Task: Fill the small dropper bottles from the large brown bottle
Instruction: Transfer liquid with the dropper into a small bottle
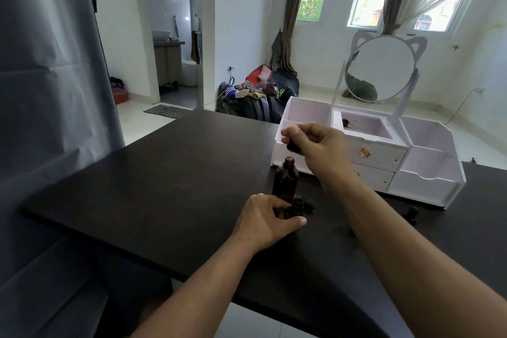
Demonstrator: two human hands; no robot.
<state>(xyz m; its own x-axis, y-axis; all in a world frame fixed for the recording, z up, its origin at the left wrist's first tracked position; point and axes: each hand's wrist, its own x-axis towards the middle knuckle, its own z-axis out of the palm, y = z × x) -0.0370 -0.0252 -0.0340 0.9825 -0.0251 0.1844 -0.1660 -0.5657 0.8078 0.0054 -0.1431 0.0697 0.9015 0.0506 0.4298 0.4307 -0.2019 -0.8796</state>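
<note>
The large brown bottle [285, 179] stands uncapped and upright on the black table [164, 173]. Just above its mouth my right hand [315, 145] pinches a black dropper cap [293, 147], whose thin glass tip points down at the opening. In front of the big bottle stands a small dark dropper bottle [296, 207], open at the top, and my left hand [264, 221] grips it from the left with the thumb across its front. Something small and dark [308, 204] lies right behind it, too dim to identify.
A white cosmetic organiser [428, 170] with drawers and a round cat-ear mirror [380, 68] stands at the back right, close behind my right hand. Another small dark dropper piece [411, 214] lies on the table to the right. The table's near edge runs diagonally below my forearms.
</note>
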